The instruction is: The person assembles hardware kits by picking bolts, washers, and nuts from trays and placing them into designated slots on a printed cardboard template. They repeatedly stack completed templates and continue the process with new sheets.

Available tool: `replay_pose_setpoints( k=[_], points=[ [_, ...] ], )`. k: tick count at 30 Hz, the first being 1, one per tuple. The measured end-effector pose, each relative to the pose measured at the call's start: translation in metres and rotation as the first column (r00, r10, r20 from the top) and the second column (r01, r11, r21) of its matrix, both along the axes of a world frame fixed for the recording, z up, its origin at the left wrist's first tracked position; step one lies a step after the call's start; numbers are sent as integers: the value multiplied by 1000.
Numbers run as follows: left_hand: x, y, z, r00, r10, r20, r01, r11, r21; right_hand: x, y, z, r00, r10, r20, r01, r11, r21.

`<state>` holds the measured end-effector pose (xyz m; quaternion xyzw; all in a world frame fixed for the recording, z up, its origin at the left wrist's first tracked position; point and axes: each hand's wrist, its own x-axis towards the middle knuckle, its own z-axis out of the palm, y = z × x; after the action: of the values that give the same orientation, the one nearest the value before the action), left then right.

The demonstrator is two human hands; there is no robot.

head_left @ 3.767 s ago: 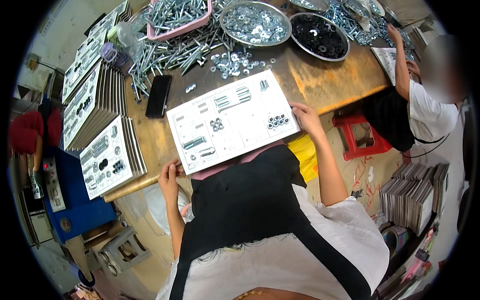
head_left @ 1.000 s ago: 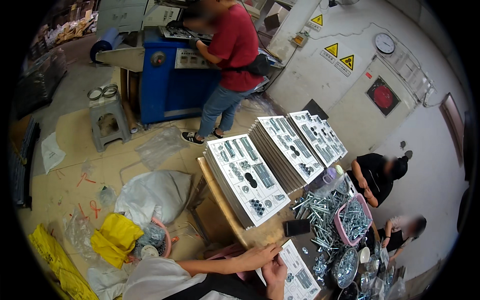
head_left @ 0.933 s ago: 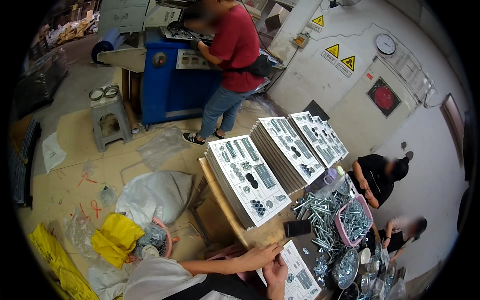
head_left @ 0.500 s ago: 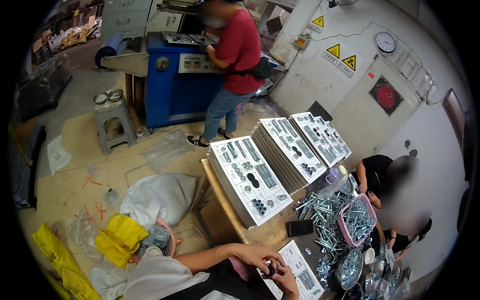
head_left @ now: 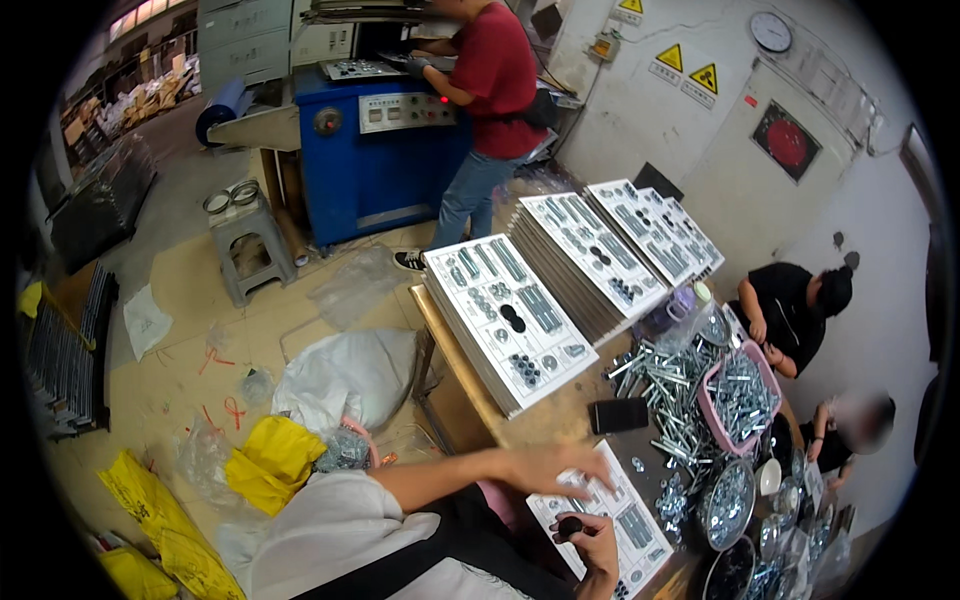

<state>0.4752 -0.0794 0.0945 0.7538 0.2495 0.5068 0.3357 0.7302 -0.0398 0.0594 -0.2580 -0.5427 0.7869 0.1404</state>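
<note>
My left hand (head_left: 560,470) is smeared by motion above a white printed card (head_left: 640,535) with metal hardware laid out on it. Whether its fingers hold anything is not clear. Lower down, over the same card, my right hand (head_left: 598,546) is closed around a small black round piece (head_left: 570,526), held upright between thumb and fingers. Part of the card lies hidden beneath both hands. Beside it on the table rests a black rectangular object (head_left: 618,414).
Stacks of hardware cards (head_left: 505,320) stand along the table. Loose bolts (head_left: 655,385), a pink basket of bolts (head_left: 775,400) and a metal bowl of small parts (head_left: 728,505) lie to the right. One person (head_left: 495,85) works at a blue machine (head_left: 375,170); two others sit at right.
My left hand has come away from the right hand and moved up over the card. The black piece stays in my right hand. The whole view has shifted slightly.
</note>
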Motion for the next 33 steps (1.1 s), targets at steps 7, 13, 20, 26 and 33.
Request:
replay_pose_setpoints(
  k=[7,13,20,26,33],
  points=[
    [7,-50,187,639,-595,487,406,799,444,22,-1,-2,998,-57,2,57,998,16],
    [80,-37,192,536,-725,433,582,689,433,60,-16,-10,982,-185,-41,182,981,-60],
    [133,-32,199,465,-738,490,623,665,411,108,-30,-37,929,-348,-127,345,937,-49],
    [146,-37,216,512,-730,453,585,682,439,114,-28,-41,899,-413,-145,395,909,-135],
    [147,-38,237,534,-724,436,520,688,505,112,-29,-38,902,-418,-104,401,903,-152]
  ],
)
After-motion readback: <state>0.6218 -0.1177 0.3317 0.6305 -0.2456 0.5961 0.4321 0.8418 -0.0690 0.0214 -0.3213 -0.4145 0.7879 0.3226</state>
